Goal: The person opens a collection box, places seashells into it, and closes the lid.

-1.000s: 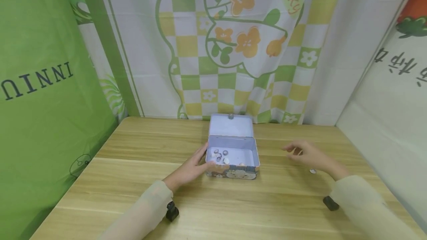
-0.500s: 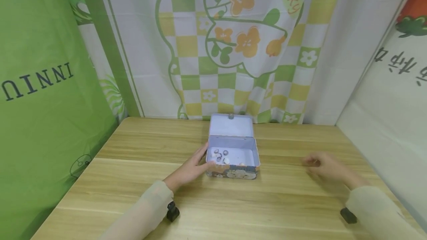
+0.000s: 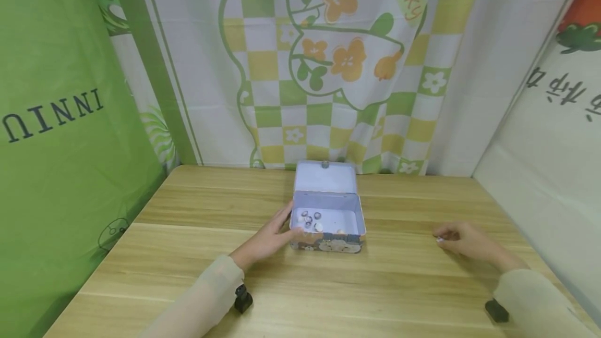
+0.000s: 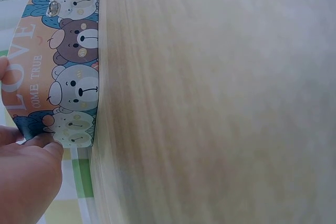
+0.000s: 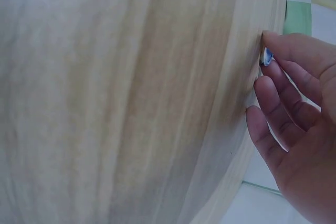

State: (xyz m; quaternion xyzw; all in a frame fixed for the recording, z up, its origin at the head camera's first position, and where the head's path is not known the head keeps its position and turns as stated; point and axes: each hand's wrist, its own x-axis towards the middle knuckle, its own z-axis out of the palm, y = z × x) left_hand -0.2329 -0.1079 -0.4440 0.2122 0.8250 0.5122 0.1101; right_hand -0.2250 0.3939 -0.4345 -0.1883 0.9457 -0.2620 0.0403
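Note:
A lidded tin box (image 3: 334,244) with a cartoon bear print stands with its lid tipped back, in the middle of the head view. Several small shells (image 3: 317,216) lie inside, mostly on its left side. My left hand (image 3: 268,234) holds the box at its left front corner, thumb at the front and fingers along the left side. Far to the right of the box, my right hand (image 3: 471,243) is down at the table. Its thumb and forefinger pinch a small white shell (image 5: 267,56), partly hidden by the fingertips; the other fingers are loosely bent.
The wooden table (image 3: 389,286) reaches back to a checked curtain (image 3: 338,113), close behind the box's lid. A green cloth (image 3: 70,181) hangs on the left and a white one (image 3: 544,134) on the right. A thin dark cord (image 3: 112,228) shows beyond the left table edge.
My right hand has moved right and down, away from the box, to the shell on the table, and its fingertips have come together on it. My left hand and the box have stayed still.

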